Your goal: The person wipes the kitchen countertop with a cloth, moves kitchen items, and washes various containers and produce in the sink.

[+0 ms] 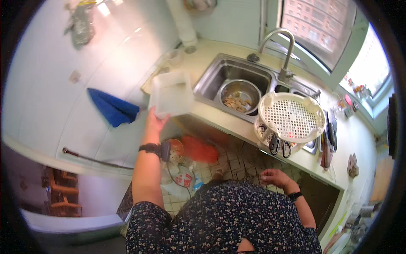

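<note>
My left hand grips the near edge of a translucent white plastic box. The box is tilted over the left end of the counter, beside the sink. Beside my body, in front of the counter, my right hand hangs with loosely curled fingers; no held thing is visible. Inside the stainless steel sink sits a round metal bowl with pale brown food pieces in it. To its right, a white plastic strainer basket stands over the sink's edge, scissor handles poking out below.
A curved faucet rises behind the sink. Knives lie right of the basket, and a crumpled cloth lies farther along. A blue cloth hangs on the left wall. Plastic bags and a red item lie on the floor.
</note>
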Available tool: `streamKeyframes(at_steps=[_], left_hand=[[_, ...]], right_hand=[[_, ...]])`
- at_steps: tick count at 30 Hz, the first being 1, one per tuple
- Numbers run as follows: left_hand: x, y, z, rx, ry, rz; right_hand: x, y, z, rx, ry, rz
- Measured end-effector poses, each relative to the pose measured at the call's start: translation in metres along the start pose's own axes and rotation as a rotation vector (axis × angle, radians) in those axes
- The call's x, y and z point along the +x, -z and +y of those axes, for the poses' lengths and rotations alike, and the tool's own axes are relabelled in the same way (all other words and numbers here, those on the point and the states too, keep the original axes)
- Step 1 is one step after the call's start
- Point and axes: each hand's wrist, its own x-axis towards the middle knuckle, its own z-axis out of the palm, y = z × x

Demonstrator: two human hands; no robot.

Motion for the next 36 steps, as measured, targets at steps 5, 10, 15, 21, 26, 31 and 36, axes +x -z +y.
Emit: streamKeyframes(at_steps=[5, 10, 15, 21, 26, 31, 36], left_hand=[[0.106, 0.005, 0.009, -0.022, 0.107, 0.003], [0.155, 0.025, 0.009, -0.047, 0.127, -0.090], [0.104, 0.000, -0.046, 0.041, 0.140, 0.044], [0.011, -0.070, -0.074, 0.618, 0.426, -0.865], [-0.048, -0.121, -0.071, 0.742, 0.567, -1.293], [-0.065, -0.113, -0.084, 0.746, 0.606, -1.312], [0.004, -0.028, -0.097, 0.905, 0.823, -1.373]], right_hand=[[0.014, -0.026, -0.056, -0.256, 0.227, 0.048], [0.037, -0.069, -0.122, -0.095, 0.409, 0.030], [0.047, -0.088, -0.151, 0.065, 0.645, 0.011], [0.055, -0.097, -0.177, -0.059, 0.726, 0.083], [0.050, -0.110, -0.199, -0.192, 0.755, 0.171], [0.059, -0.131, -0.200, -0.721, 0.761, 0.333], [0.062, -0.156, -0.176, -0.603, 0.500, 0.340]])
